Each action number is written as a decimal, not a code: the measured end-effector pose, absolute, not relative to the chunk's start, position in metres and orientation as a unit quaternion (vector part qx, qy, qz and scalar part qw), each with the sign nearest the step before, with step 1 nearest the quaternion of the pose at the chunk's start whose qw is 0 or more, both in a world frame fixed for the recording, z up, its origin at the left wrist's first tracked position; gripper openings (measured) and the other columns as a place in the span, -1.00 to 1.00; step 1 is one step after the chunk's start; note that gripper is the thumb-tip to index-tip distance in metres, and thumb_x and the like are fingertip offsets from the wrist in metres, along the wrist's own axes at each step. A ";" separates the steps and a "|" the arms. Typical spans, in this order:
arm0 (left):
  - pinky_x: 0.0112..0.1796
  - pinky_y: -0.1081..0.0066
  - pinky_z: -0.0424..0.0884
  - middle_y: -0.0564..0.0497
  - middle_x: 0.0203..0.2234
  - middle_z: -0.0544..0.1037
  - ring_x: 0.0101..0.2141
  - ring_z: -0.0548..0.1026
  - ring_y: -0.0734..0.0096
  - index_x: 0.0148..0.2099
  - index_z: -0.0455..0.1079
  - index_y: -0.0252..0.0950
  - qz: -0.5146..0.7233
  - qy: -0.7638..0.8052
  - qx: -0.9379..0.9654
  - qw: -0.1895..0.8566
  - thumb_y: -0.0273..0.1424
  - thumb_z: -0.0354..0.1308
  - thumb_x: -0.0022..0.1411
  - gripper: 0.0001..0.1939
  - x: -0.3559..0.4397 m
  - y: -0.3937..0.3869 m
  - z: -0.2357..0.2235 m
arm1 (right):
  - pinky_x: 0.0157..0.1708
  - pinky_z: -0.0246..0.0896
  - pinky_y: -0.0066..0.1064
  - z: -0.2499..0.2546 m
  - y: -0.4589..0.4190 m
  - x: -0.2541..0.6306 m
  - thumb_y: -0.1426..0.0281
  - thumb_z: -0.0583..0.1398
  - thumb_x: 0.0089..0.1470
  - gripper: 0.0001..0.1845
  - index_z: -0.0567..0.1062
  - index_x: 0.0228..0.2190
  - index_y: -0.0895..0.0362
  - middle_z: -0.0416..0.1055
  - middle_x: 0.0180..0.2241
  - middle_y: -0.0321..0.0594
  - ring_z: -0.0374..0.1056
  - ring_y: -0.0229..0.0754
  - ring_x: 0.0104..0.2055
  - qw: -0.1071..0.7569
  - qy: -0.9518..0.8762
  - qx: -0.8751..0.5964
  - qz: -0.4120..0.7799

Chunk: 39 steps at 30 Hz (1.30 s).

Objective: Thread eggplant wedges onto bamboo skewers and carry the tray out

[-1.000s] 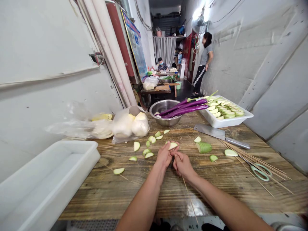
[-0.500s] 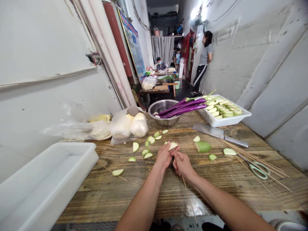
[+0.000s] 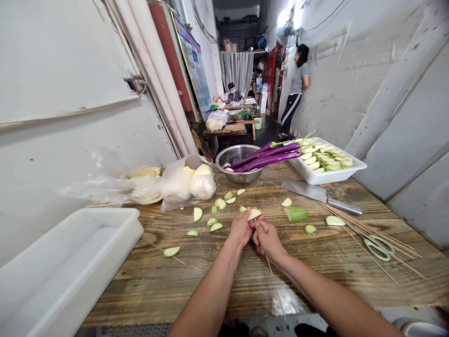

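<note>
My left hand is closed on a half-round green-skinned vegetable slice, its pale cut face up. Close against it, my right hand pinches a thin wooden skewer, whose long end trails back toward the table's near edge. The skewer's tip meets the slice's lower edge; how deep it sits I cannot tell. Left of my hands lie several loose slices. One more slice rests by itself over a skewer. To the right is a larger cut chunk of the same vegetable.
A cleaver, skewers and green-handled scissors lie on the right. Behind stand a metal bowl with purple eggplants and a white tray of skewered slices. A white bin and bagged vegetables occupy the left.
Both hands have shifted very slightly to the right with the slice and the skewer. Their grips look the same, and the things on the table stay put.
</note>
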<state>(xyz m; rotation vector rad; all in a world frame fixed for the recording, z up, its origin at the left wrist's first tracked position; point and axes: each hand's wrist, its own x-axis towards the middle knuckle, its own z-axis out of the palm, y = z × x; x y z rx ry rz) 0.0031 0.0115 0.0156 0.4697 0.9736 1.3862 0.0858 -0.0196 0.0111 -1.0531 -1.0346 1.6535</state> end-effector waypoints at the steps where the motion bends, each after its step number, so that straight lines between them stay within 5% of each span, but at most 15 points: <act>1: -0.23 0.39 0.47 -0.17 -0.43 0.56 -0.39 0.54 0.38 -0.33 0.39 -0.46 0.606 0.427 0.204 0.639 -0.46 0.08 0.18 -0.86 0.003 0.012 0.015 | -0.90 -0.26 -0.59 0.010 -0.019 0.086 0.14 0.04 -0.07 -0.70 0.27 -0.44 0.14 0.08 -0.88 -0.57 -0.17 -0.44 -0.91 0.446 -0.415 -0.423 0.670; 15: -0.29 0.38 0.46 -0.20 -0.35 0.55 -0.31 0.53 0.30 -0.23 0.38 -0.45 0.593 0.415 0.197 0.661 -0.28 0.08 0.18 -0.72 0.002 0.014 0.019 | -0.88 -0.26 -0.61 0.005 -0.003 0.091 0.05 0.04 -0.05 -0.61 0.28 -0.48 0.15 0.17 -0.83 -0.52 -0.09 -0.46 -0.88 0.449 -0.465 -0.386 0.658; 20: -0.17 0.19 0.43 -0.23 -0.31 0.54 -0.25 0.52 0.23 -0.22 0.34 -0.44 0.622 0.376 0.178 0.664 -0.23 -0.02 0.24 -0.67 -0.006 0.017 0.022 | -0.88 -0.25 -0.62 0.004 -0.006 0.096 0.13 0.07 -0.06 -0.68 0.26 -0.55 0.14 0.24 -0.78 -0.48 -0.02 -0.46 -0.87 0.421 -0.502 -0.402 0.640; 28: -0.11 0.13 0.39 -0.21 -0.33 0.54 -0.23 0.52 0.23 -0.23 0.33 -0.42 0.674 0.372 0.157 0.618 -0.26 -0.04 0.25 -0.70 -0.027 0.023 0.026 | -0.85 -0.20 -0.59 -0.006 -0.009 0.099 0.21 -0.01 -0.03 -0.72 0.33 -0.45 0.15 0.23 -0.79 -0.48 0.03 -0.40 -0.87 0.355 -0.578 -0.435 0.592; 39: -0.13 0.21 0.41 -0.18 -0.36 0.55 -0.27 0.54 0.28 -0.28 0.35 -0.43 0.672 0.399 0.189 0.595 -0.46 0.11 0.15 -0.89 -0.028 0.024 0.023 | -0.60 0.05 -0.51 -0.011 -0.013 0.098 0.35 -0.02 0.04 -0.73 0.38 -0.59 0.11 0.24 -0.80 -0.38 0.18 -0.30 -0.72 0.382 -0.680 -0.437 0.448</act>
